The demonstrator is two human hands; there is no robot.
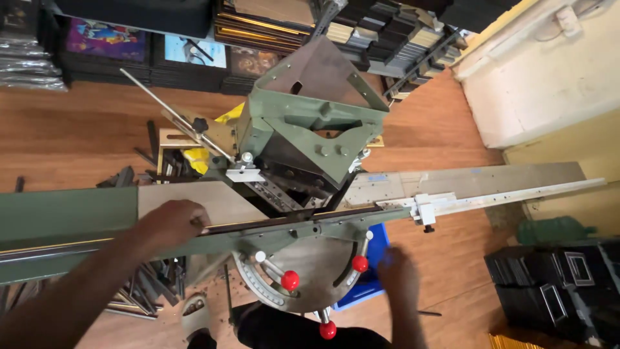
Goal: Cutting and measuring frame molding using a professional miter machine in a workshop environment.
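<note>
A green metal frame-cutting machine [310,123] stands in front of me, with a long green bed and fence [64,216] running left and a pale measuring arm [504,190] running right. My left hand [173,223] presses down on a dark strip of frame moulding [258,224] that lies along the fence, fingers curled over it. My right hand [398,274] hangs blurred below the bed, near the right red knob [360,263], and seems to hold nothing. Two more red knobs [290,280] stick out of the machine's curved front plate.
Offcuts of moulding [139,294] lie on the wooden floor under the left bed. A blue bin [374,258] sits beneath the machine. Stacked frames and pictures [194,52] line the back. Black frames [555,291] are piled at the lower right, beside a pale wall [549,71].
</note>
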